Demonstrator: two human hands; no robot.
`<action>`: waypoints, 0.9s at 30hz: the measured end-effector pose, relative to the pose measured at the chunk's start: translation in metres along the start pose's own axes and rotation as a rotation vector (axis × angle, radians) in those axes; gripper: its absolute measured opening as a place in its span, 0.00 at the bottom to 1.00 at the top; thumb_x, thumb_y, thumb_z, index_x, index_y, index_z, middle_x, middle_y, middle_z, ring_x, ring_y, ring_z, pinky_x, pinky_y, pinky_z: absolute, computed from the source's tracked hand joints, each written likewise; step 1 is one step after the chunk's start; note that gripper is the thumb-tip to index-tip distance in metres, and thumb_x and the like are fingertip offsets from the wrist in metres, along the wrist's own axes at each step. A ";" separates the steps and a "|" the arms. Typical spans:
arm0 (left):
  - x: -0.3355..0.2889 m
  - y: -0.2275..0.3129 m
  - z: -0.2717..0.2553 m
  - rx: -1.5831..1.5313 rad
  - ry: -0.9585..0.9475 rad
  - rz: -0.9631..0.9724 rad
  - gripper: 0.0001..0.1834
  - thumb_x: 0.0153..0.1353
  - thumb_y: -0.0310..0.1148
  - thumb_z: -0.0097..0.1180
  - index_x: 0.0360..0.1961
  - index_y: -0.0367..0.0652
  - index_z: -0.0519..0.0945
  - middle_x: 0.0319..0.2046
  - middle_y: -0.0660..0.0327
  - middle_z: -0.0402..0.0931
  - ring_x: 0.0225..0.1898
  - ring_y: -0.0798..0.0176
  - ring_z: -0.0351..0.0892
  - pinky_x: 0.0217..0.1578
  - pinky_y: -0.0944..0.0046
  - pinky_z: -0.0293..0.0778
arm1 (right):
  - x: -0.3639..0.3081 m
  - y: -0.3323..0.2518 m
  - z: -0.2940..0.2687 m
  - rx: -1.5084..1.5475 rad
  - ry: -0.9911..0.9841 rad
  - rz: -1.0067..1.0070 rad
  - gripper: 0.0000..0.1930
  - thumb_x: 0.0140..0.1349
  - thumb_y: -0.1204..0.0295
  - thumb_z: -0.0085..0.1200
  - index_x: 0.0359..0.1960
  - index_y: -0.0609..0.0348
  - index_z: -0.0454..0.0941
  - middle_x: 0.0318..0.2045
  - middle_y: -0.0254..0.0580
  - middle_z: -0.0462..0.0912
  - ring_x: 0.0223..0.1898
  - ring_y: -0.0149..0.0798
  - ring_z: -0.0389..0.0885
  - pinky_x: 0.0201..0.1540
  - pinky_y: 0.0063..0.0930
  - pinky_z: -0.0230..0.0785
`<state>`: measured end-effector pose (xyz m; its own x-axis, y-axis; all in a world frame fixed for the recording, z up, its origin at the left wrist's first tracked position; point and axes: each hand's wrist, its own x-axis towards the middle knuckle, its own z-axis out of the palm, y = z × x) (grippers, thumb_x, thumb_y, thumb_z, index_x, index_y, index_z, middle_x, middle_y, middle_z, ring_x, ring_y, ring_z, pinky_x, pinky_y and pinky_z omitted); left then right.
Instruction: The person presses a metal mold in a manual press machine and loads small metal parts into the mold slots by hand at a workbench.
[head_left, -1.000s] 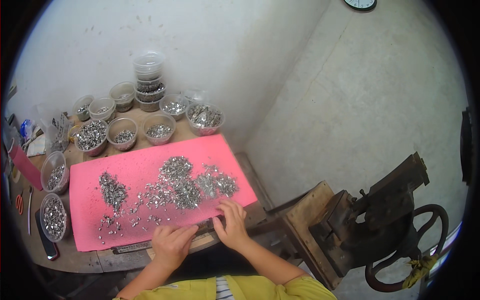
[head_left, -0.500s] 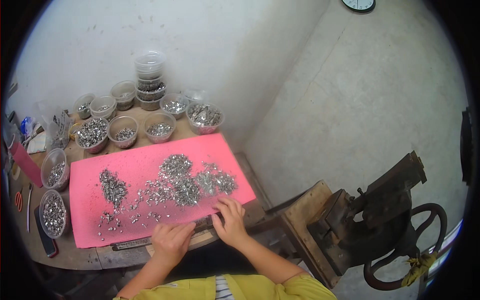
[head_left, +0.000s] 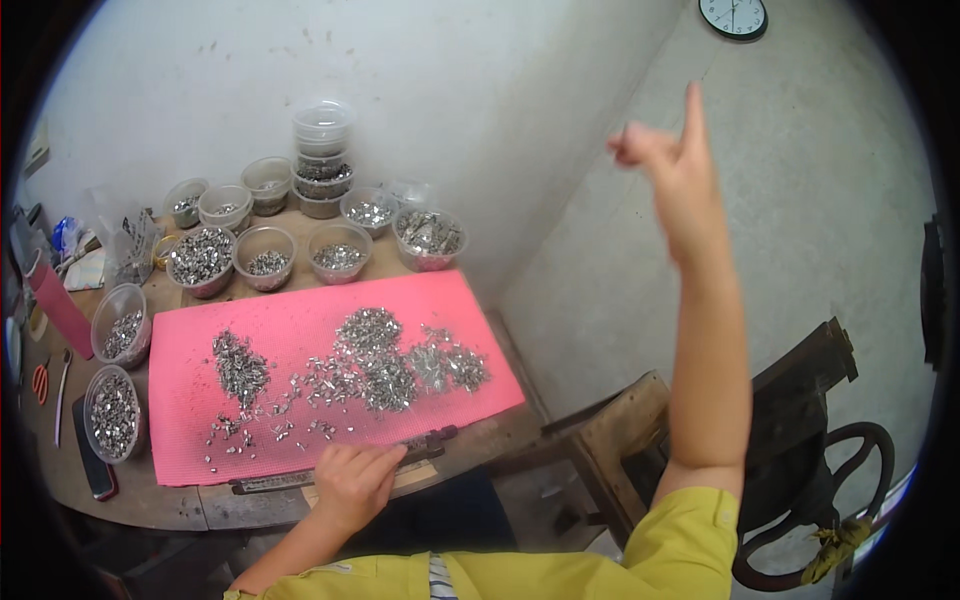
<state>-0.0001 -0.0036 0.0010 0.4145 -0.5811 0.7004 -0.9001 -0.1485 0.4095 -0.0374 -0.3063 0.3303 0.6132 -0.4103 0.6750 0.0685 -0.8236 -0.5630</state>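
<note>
My left hand (head_left: 352, 487) is closed, its fingers curled over a long dark metal strip (head_left: 268, 484) at the front edge of the pink mat (head_left: 290, 310). The thumb side points toward the strip's right end; what lies under the palm is hidden. My right hand (head_left: 680, 190) is raised high on the right, well away from the table. One finger stretches upward and another sticks out to the left, slightly blurred; I see nothing held. Small silvery metal pieces lie in heaps (head_left: 385, 383) on the mat, with a darker heap (head_left: 240, 368) at its left.
Clear plastic tubs (head_left: 265, 250) of metal pieces line the mat's back and left, with a stack of tubs (head_left: 322, 165) behind. Orange-handled scissors (head_left: 40, 382) and a phone (head_left: 97, 465) lie at left. A dark machine (head_left: 780, 430) stands at right. A clock (head_left: 735, 17) hangs above.
My right hand has left the mat's front edge and swung up to the right. My left hand stays on the strip. The view has shifted slightly.
</note>
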 end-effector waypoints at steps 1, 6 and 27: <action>0.001 0.000 0.000 -0.002 0.005 -0.004 0.16 0.48 0.24 0.70 0.41 0.47 0.88 0.34 0.66 0.87 0.34 0.60 0.83 0.38 0.58 0.72 | 0.020 -0.012 -0.005 -0.050 0.011 -0.002 0.53 0.67 0.63 0.59 0.79 0.70 0.31 0.42 0.47 0.88 0.46 0.38 0.84 0.72 0.48 0.59; 0.005 0.000 -0.002 0.021 0.023 0.013 0.16 0.49 0.25 0.68 0.42 0.48 0.88 0.35 0.66 0.87 0.34 0.63 0.83 0.35 0.59 0.71 | 0.048 -0.026 -0.005 -0.148 0.081 0.008 0.53 0.65 0.58 0.60 0.79 0.70 0.37 0.42 0.45 0.87 0.45 0.37 0.83 0.65 0.47 0.58; 0.005 0.036 0.004 -0.297 0.131 -0.016 0.10 0.56 0.26 0.65 0.41 0.47 0.85 0.36 0.66 0.84 0.37 0.60 0.82 0.42 0.60 0.73 | -0.292 0.048 0.105 0.184 -0.711 0.132 0.25 0.56 0.74 0.70 0.58 0.58 0.83 0.40 0.45 0.87 0.42 0.44 0.81 0.51 0.35 0.69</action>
<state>-0.0311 -0.0147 0.0171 0.4593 -0.4699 0.7538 -0.8230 0.0942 0.5602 -0.1304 -0.1849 0.0563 0.9823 -0.0981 0.1598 0.0509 -0.6806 -0.7309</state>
